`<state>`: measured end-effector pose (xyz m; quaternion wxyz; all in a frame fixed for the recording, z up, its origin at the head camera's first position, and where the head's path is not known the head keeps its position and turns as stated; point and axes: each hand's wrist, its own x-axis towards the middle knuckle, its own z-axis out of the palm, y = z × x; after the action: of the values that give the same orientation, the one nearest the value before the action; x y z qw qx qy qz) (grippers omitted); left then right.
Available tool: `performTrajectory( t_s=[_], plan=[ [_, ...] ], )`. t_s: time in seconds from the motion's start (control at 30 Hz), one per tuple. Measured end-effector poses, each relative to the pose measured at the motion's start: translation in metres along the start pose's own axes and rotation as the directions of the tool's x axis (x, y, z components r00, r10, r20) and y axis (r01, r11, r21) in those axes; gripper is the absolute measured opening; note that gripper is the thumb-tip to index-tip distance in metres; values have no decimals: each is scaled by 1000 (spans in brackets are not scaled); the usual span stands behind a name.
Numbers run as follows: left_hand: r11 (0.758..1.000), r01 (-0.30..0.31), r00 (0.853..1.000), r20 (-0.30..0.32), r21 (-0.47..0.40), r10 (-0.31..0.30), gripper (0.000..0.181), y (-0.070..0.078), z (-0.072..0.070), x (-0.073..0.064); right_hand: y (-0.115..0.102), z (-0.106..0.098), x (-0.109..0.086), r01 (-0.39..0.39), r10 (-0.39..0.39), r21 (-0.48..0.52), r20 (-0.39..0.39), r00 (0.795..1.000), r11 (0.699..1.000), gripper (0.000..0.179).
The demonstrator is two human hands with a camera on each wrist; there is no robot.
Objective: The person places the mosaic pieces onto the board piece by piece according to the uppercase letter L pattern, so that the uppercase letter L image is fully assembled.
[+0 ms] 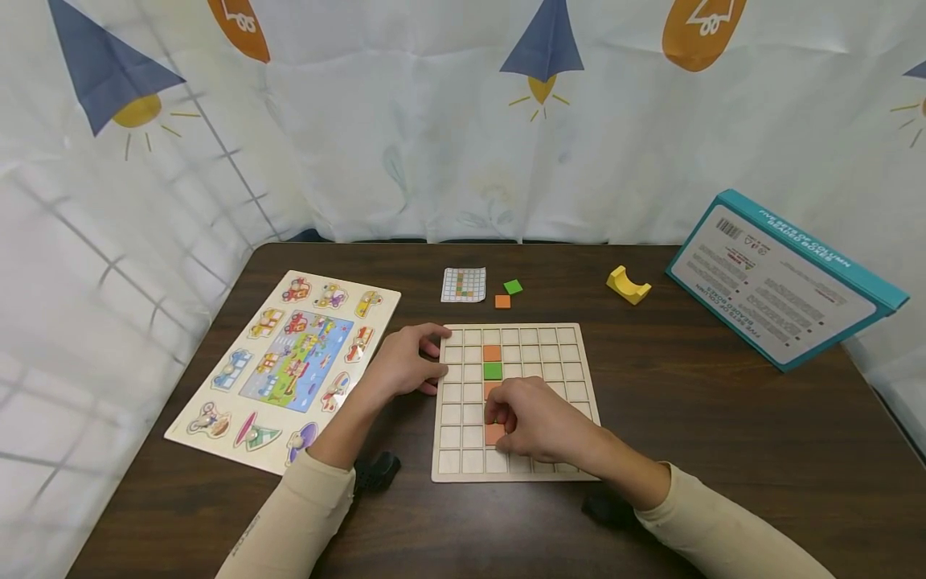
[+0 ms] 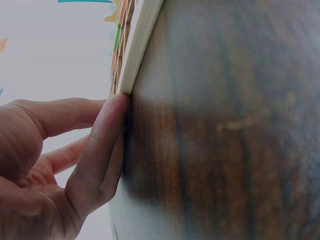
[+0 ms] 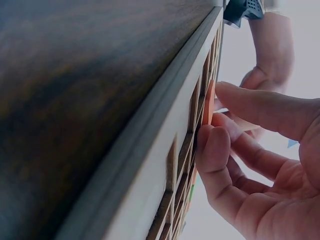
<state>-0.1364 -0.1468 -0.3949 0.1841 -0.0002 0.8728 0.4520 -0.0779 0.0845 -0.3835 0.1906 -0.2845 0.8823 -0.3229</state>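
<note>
A square wooden grid board [image 1: 531, 354] lies flat on the table. My left hand [image 1: 405, 362] touches its left edge with the fingertips; in the left wrist view a fingertip [image 2: 119, 102] meets the rim. My right hand [image 1: 538, 418] is over the lower middle of the board, pinching an orange square tile [image 3: 209, 105] that sits slightly tilted at the cells. Farther up the same column are an orange tile [image 1: 492, 353], a green tile [image 1: 493, 371] and another orange tile [image 1: 491, 392], partly covered by the right hand. A bit of green shows under its fingers.
Beyond the board lie a small printed grid card [image 1: 464, 285], a loose green tile [image 1: 513, 287] and a loose orange tile [image 1: 502, 301]. A vehicle puzzle board [image 1: 224, 362] is at left. A yellow curved block [image 1: 628, 286] and a teal box [image 1: 781, 281] are at right.
</note>
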Motion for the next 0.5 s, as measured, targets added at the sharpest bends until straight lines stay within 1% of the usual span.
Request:
performTrajectory(
  t_s=[0.2, 0.5],
  plan=[
    [1000, 5, 1000, 3, 0, -5, 57, 1, 0, 0, 0, 0, 0, 12, -12, -15, 0, 1000, 1000, 22],
    [1000, 0, 1000, 1, -1, 0, 57, 0, 0, 0, 0, 0, -2, 10, -11, -25, -7, 1000, 1000, 20]
  ],
)
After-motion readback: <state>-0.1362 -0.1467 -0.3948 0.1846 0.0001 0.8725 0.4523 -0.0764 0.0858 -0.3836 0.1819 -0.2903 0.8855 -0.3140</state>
